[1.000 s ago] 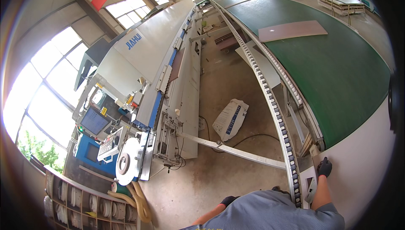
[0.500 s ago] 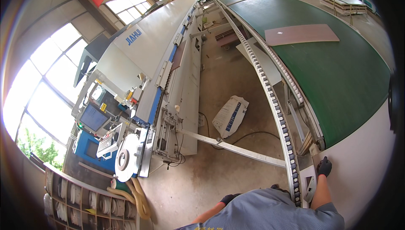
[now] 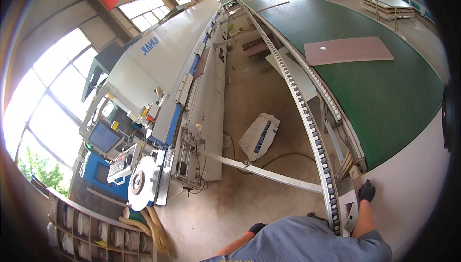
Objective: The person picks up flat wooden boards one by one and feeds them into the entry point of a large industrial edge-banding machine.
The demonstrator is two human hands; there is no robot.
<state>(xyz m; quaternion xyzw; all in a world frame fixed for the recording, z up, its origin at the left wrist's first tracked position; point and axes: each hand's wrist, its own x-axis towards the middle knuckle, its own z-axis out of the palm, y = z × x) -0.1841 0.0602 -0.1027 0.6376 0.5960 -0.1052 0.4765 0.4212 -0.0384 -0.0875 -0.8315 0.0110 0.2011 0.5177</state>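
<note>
My R hand [image 3: 368, 191], in black glove, is on the pale flat surface [image 3: 408, 180] at lower R, near its L edge, just below the near end of the green belt [image 3: 384, 98]. Its fingers look bent in, but I cannot tell if they are clamped on sth. or only lie there. My L hand [image 3: 257, 228], also in black glove, is low beside my grey shirt [image 3: 297, 240]; the shirt covers part of it, so whether these fingers are apart or together I cannot tell.

The brownish panel [image 3: 350, 52] w/ small white label [image 3: 322, 48] lies flat on the belt, ahead of my R hand & well apart from it. Betw. my hands runs the roller rail [image 3: 331, 199]. A light plate [image 3: 349, 209] w/ cut-out is just beside my R forearm.

On the floor [image 3: 230, 204] ahead lies a white bag [image 3: 259, 137] w/ blue band. On the L stands the long white machine [image 3: 168, 55], w/ monitor [image 3: 104, 136] & white disc [image 3: 141, 183] at its near end. Lower L: shelf [image 3: 91, 226] w/ rolls.
</note>
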